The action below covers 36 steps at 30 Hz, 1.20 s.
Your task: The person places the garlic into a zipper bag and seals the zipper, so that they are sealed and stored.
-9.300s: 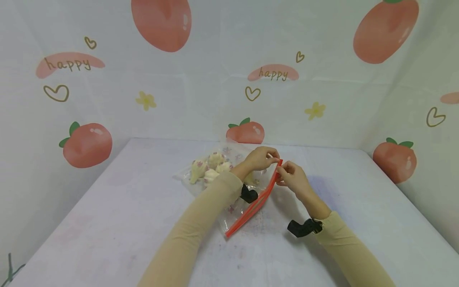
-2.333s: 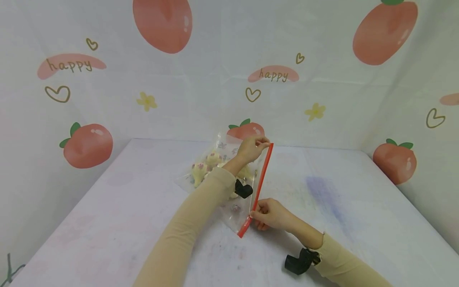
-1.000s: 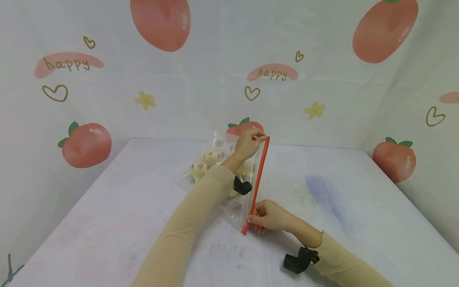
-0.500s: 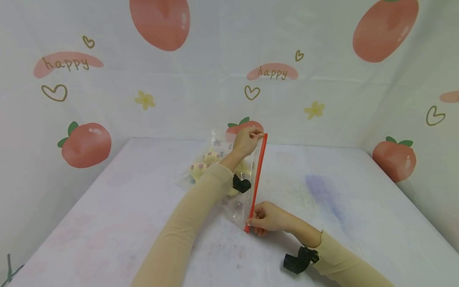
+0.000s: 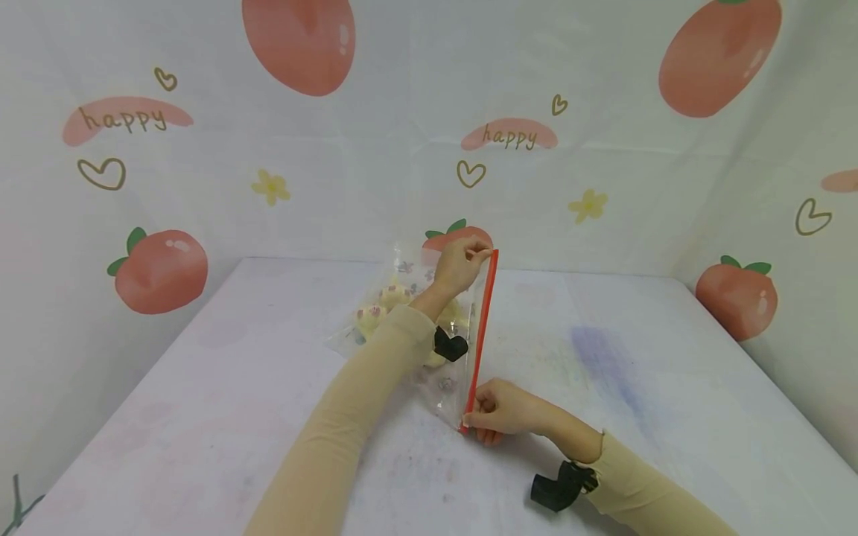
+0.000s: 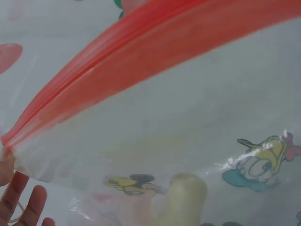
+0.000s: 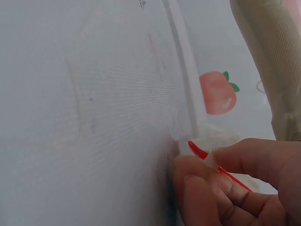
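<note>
A clear zip bag (image 5: 447,383) with cartoon prints and a red zip strip (image 5: 482,327) stands partly raised off the table. Several cream, bulb-shaped things (image 5: 370,318) with purplish marks lie inside it, partly hidden by the left forearm. My left hand (image 5: 459,264) pinches the far end of the strip. At the near end, close over the table, my right hand (image 5: 501,407) pinches the strip between thumb and curled fingers. The strip runs taut between both hands in the head view. The right wrist view shows a short red end (image 7: 197,149) jutting past the right thumb (image 7: 254,157).
The pale table (image 5: 221,417) has a blue-purple smear (image 5: 606,365) to the right. Behind it hangs a white backdrop (image 5: 375,179) with printed fruit. Black wrist cameras sit on the left wrist (image 5: 450,345) and the right wrist (image 5: 561,487).
Over the earlier frames my right hand moved along the red strip from its far end to its near end. My left hand moved away and slightly left, raising the strip. Recently almost nothing moves.
</note>
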Available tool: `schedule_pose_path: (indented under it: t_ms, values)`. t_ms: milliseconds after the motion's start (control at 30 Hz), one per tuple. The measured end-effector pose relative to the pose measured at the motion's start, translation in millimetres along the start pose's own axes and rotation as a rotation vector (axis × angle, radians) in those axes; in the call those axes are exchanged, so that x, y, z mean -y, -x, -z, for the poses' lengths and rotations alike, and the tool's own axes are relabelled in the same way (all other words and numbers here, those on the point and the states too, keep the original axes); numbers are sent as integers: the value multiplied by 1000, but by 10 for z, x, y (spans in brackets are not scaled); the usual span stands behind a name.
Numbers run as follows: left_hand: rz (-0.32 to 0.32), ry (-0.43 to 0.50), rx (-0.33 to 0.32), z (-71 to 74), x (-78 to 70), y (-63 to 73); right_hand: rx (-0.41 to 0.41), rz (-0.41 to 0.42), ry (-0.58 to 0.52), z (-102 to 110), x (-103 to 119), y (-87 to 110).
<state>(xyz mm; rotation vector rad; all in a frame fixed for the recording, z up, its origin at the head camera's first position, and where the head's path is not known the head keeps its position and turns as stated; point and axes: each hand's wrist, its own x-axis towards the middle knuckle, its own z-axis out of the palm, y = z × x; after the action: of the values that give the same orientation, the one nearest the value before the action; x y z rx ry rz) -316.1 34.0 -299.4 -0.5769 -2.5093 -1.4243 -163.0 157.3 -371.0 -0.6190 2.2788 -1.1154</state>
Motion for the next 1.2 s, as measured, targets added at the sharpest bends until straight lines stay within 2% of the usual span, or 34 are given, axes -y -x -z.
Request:
schedule_pose_path:
  t_ms: [100, 200, 267, 467, 533, 633, 733, 833, 1033, 1200]
  values:
    - [-3, 0, 39, 6, -10, 3, 20, -17, -22, 14, -13, 1]
    - [7, 14, 59, 12, -18, 7, -16, -15, -41, 59, -26, -12]
    - [6, 26, 76, 8, -25, 14, -78, -7, -49, 109, -33, -35]
    - [-32, 17, 151, -15, -30, 51, -345, -24, -106, 299, -10, -137]
    - [-42, 12, 178, -3, -6, 64, -403, -20, -111, 351, -4, -157]
    - [-2, 18, 202, 64, 68, 91, -444, 10, -92, 400, -21, -171]
    - [69, 0, 214, 210, 182, 122, -461, 26, -80, 420, -54, -176]
    - [138, -56, 242, 423, 306, 153, -477, 21, -91, 433, -90, -175]
    - [281, -194, 313, 930, 677, 252, -505, -15, -148, 472, -146, -167]
    - [406, -225, 366, 1261, 970, 397, -501, -40, -167, 511, -181, -162]
